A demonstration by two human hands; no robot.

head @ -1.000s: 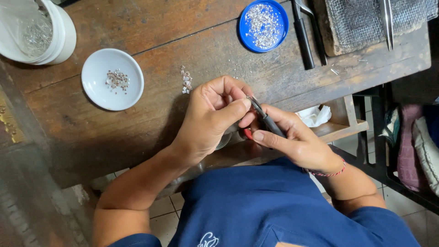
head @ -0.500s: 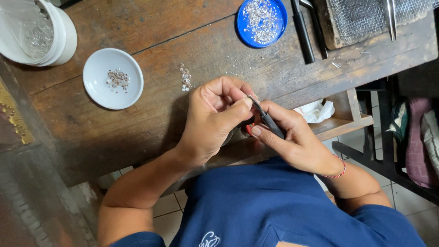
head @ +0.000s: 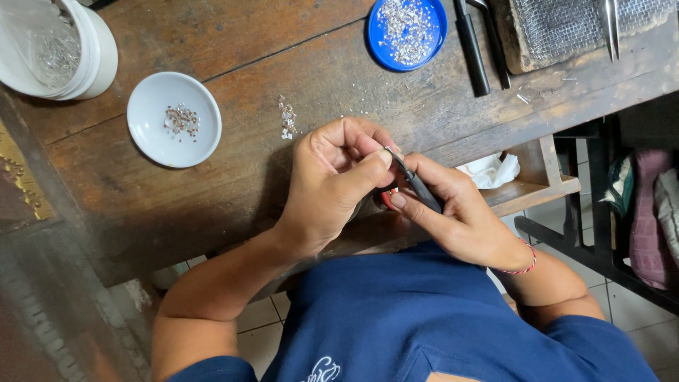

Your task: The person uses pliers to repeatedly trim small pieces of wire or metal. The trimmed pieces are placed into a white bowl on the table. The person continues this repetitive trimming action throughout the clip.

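Pliers sit clamped in our right hand, tips meeting our left hand, whose fingers are pinched shut on something too small to make out. Since a second ago nothing has shifted; the fine work continues just below the loose silver bits on the surface.

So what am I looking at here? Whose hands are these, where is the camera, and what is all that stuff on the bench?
No machine here: a person works with bare hands, filmed from a camera on their own head looking down. The left hand and right hand meet at the edge of a worn wooden bench. The right hand holds a slim dark tool, its tip at the left fingertips; what they pinch is too small to tell. On the bench lie a white dish and a blue dish, each holding tiny silvery pieces, a small loose pile between them, and a white tub.
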